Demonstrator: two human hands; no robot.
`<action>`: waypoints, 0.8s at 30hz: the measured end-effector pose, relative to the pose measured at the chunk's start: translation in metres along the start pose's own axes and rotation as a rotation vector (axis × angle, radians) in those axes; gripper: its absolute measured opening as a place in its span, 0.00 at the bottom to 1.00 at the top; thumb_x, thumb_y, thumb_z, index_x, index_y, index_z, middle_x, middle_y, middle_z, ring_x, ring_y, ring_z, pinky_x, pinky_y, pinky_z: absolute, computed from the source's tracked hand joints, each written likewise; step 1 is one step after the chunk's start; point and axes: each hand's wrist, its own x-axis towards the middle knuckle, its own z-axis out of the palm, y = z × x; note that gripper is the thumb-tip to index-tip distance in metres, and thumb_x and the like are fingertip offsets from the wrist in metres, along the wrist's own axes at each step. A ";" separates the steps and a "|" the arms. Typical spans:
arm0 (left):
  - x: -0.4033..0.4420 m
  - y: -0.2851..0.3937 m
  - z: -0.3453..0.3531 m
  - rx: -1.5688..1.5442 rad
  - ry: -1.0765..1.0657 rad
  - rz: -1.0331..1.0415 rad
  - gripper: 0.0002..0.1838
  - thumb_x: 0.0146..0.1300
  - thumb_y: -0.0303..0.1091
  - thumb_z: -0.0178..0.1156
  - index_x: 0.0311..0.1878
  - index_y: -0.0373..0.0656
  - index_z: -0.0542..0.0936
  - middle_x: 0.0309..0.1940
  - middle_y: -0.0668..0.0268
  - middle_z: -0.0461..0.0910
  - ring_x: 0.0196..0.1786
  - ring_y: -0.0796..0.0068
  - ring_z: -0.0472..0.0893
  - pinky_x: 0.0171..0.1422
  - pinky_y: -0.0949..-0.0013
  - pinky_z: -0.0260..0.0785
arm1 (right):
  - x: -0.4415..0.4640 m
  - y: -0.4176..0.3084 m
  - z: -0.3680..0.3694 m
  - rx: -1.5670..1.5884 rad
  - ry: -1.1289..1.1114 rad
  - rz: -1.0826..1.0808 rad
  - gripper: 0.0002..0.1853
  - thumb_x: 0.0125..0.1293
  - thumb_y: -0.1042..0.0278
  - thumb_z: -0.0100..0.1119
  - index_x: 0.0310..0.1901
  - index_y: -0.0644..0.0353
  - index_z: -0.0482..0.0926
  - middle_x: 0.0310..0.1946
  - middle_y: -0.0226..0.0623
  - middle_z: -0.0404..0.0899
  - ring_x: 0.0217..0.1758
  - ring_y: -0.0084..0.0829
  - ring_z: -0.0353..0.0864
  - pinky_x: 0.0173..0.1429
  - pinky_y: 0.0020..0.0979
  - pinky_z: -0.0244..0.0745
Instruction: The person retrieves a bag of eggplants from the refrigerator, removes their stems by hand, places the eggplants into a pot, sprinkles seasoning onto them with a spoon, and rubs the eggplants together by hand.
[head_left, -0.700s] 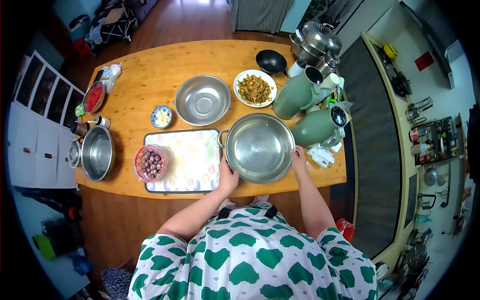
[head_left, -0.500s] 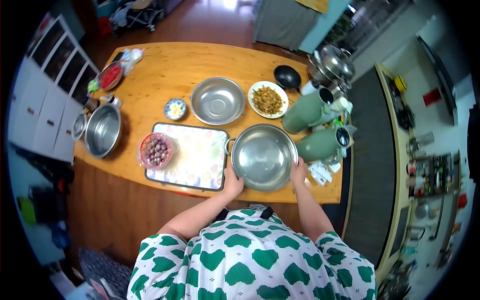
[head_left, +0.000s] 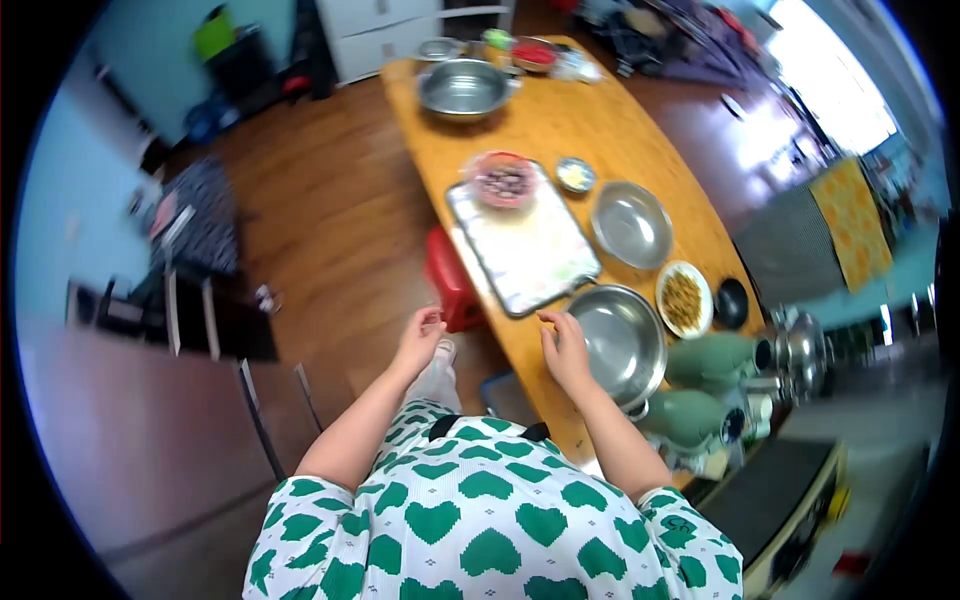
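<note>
Head view: right of centre, a steel pan point(head_left: 618, 345) sat on the wooden table point(head_left: 625, 130), its placing seemingly done, what was left unclear; left hand point(head_left: 420, 342) and right hand point(head_left: 568, 352), the latter at its rim, hung loosely curled, grasping nothing.

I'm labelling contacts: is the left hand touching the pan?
Apart. The head view shows the left hand out beyond the near edge of the table, with the right hand between it and the pan.

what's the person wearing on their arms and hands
White short sleeves with green hearts, dark lettering on the right sleeve. Both forearms are uncovered, and neither the left hand nor the right hand shows a glove.
</note>
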 end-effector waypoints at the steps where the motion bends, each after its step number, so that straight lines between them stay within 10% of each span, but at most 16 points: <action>1: -0.022 -0.002 -0.028 -0.006 0.092 -0.033 0.20 0.72 0.28 0.65 0.65 0.41 0.75 0.54 0.66 0.79 0.51 0.78 0.79 0.55 0.72 0.75 | 0.014 -0.013 0.018 0.061 -0.024 -0.092 0.12 0.70 0.78 0.60 0.54 0.61 0.82 0.51 0.44 0.83 0.56 0.44 0.83 0.59 0.39 0.79; 4: -0.103 -0.019 -0.103 -0.048 0.407 -0.077 0.24 0.71 0.32 0.67 0.67 0.43 0.74 0.54 0.61 0.79 0.45 0.78 0.79 0.53 0.71 0.76 | 0.040 -0.089 0.086 0.294 -0.215 -0.239 0.09 0.72 0.74 0.61 0.52 0.62 0.83 0.45 0.43 0.85 0.47 0.40 0.85 0.50 0.35 0.81; 8: -0.249 -0.018 -0.161 -0.127 0.857 -0.172 0.28 0.70 0.36 0.68 0.70 0.44 0.70 0.55 0.61 0.78 0.45 0.76 0.79 0.53 0.69 0.75 | 0.002 -0.180 0.252 0.689 -1.005 -0.139 0.11 0.78 0.67 0.61 0.58 0.56 0.81 0.43 0.28 0.83 0.47 0.21 0.81 0.50 0.24 0.76; 12: -0.338 -0.031 -0.175 -0.325 1.106 -0.280 0.29 0.75 0.41 0.65 0.73 0.47 0.66 0.58 0.62 0.77 0.48 0.75 0.81 0.52 0.71 0.74 | -0.038 -0.286 0.320 0.715 -1.598 0.306 0.24 0.81 0.51 0.56 0.69 0.56 0.72 0.55 0.33 0.81 0.60 0.30 0.81 0.61 0.31 0.76; 15: -0.377 -0.007 -0.183 -0.557 1.291 -0.328 0.30 0.78 0.48 0.61 0.74 0.47 0.64 0.60 0.62 0.77 0.50 0.75 0.82 0.52 0.72 0.74 | -0.076 -0.345 0.378 0.785 -1.764 0.562 0.47 0.75 0.29 0.52 0.80 0.59 0.56 0.74 0.52 0.67 0.78 0.43 0.67 0.80 0.43 0.63; 19: -0.408 -0.005 -0.206 -0.743 1.452 -0.192 0.37 0.78 0.63 0.53 0.75 0.43 0.62 0.63 0.60 0.77 0.52 0.73 0.83 0.56 0.70 0.74 | -0.126 -0.418 0.437 0.647 -1.557 0.710 0.62 0.66 0.12 0.40 0.86 0.51 0.33 0.85 0.50 0.46 0.90 0.42 0.41 0.87 0.53 0.38; 24: -0.402 -0.003 -0.216 -1.061 1.570 -0.096 0.52 0.70 0.77 0.51 0.78 0.40 0.58 0.71 0.53 0.71 0.65 0.62 0.79 0.70 0.59 0.70 | -0.170 -0.418 0.465 0.761 -1.423 0.688 0.56 0.63 0.08 0.35 0.85 0.33 0.40 0.84 0.40 0.55 0.85 0.48 0.54 0.82 0.69 0.31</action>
